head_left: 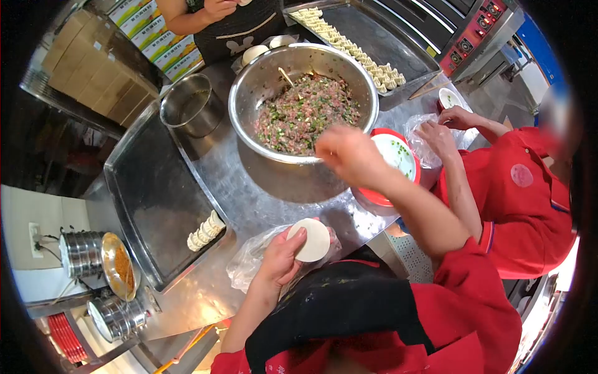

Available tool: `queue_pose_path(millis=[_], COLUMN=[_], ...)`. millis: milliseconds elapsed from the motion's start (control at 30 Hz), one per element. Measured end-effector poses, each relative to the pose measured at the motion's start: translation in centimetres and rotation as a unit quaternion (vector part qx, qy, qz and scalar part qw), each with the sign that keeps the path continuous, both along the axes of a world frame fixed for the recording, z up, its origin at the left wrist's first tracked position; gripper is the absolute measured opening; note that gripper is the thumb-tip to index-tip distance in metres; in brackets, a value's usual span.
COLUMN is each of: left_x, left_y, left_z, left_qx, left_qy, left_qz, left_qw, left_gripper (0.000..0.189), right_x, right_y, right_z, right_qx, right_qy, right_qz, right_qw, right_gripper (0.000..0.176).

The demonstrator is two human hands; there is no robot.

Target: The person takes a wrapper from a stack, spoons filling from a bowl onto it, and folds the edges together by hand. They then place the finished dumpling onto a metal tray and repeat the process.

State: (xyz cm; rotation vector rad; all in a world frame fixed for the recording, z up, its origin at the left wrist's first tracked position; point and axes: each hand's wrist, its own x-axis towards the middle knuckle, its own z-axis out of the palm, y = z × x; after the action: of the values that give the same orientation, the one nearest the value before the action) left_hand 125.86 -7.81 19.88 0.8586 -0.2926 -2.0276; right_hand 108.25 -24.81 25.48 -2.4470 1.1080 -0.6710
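My left hand [281, 255] is closed on a round, pale dumpling wrapper [313, 240], the thumb lying on its face. Below it, a clear plastic bag [249, 260] lies at the table edge. My right hand [350, 156], slightly blurred, is raised by the near right rim of a large steel bowl [240, 121]. Its fingers are curled in, and what they hold, if anything, is hidden. Minced meat filling with chopped greens [305, 115] sits in the bowl, with a thin wooden stick [285, 76] standing in it. Behind my right wrist is a white bowl with green bits [398, 154].
A dark tray [156, 212] on the left holds several folded dumplings [207, 231]. A steel pot [192, 106] stands behind it. Another tray [398, 43] at the back carries rows of dumplings. A co-worker's hands [443, 134] work at the right; another person stands across the table.
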Motion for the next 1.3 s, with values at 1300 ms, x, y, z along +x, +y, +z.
queue_pose_path(millis=[1300], left_x=[-0.4], left_y=[-4.0], left_z=[0.8], left_qx=[0.099], left_qy=[-0.087], left_qz=[0.182], left_qw=[0.974], left_gripper=[0.042], right_x=[1.4], right_y=[-8.9], right_z=[-2.6], right_qx=[0.111], right_qy=[0.232], right_qz=[0.145], right_qw=[0.955], right_gripper=[0.014])
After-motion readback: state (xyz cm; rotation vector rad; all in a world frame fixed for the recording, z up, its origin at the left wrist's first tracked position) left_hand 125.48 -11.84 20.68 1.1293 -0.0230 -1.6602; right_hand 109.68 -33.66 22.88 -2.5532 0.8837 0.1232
